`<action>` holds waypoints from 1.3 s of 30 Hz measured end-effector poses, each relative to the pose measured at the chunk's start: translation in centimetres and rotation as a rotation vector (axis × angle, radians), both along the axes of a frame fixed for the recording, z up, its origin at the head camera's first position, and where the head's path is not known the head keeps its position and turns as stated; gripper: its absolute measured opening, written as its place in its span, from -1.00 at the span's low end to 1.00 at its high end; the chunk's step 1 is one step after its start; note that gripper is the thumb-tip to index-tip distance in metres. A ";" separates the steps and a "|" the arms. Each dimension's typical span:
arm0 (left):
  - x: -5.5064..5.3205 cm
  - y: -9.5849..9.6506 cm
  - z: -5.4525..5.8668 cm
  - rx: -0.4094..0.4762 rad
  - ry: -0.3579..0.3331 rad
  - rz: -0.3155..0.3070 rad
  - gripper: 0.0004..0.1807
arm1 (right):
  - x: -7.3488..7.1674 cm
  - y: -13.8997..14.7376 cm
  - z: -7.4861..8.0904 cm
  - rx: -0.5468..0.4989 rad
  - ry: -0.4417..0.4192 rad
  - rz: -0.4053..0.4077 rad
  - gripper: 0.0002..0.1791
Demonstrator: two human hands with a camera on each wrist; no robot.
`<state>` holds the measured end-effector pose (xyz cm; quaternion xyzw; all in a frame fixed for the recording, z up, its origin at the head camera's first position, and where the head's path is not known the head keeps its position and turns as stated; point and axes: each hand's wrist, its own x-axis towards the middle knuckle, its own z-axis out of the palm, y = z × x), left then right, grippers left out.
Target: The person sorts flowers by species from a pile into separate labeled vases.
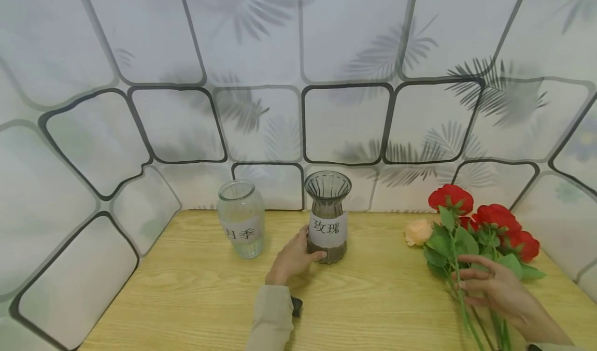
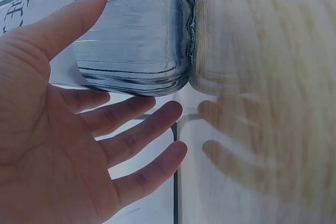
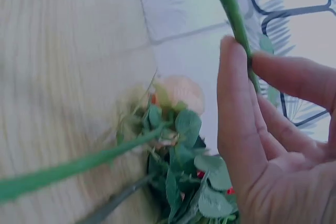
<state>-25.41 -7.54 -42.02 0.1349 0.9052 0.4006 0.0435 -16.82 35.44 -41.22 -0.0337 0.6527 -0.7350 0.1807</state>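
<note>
My left hand (image 1: 294,257) rests at the lower left side of a grey ribbed glass vase (image 1: 328,208) with a flared rim and a white label in black characters. In the left wrist view the thumb lies over the glass (image 2: 136,30), the other fingers spread loosely along its side; firm contact cannot be made out. On the right, my right hand (image 1: 494,283) pinches the green stem (image 3: 231,9) of a red rose (image 1: 451,199) between thumb and fingers. Other red roses (image 1: 499,219) and a peach rose (image 1: 418,232) lie beside it with green leaves.
A clear glass vase (image 1: 241,216), also labelled, stands left of the grey one. Both vases are upright on the wood-grain table (image 1: 186,299). Behind the table hangs a patterned white backdrop (image 1: 261,123), which also runs along both sides.
</note>
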 end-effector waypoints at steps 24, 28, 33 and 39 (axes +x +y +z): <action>0.1 0.0 -0.1 0.000 -0.006 0.003 -0.03 | -0.4 -4.1 0.0 -0.180 0.077 -0.352 -0.55; 0.2 -0.1 -0.1 0.002 -0.001 0.004 -0.03 | -0.4 -4.8 0.5 -0.197 0.043 -0.373 -0.62; 0.2 -0.1 -0.1 0.001 0.004 0.003 -0.03 | -0.5 -5.5 1.3 -0.224 0.017 -0.401 -0.66; 0.2 -0.1 -0.2 0.005 0.006 -0.002 -0.03 | -0.9 -6.6 1.7 -0.346 0.080 -0.422 -0.69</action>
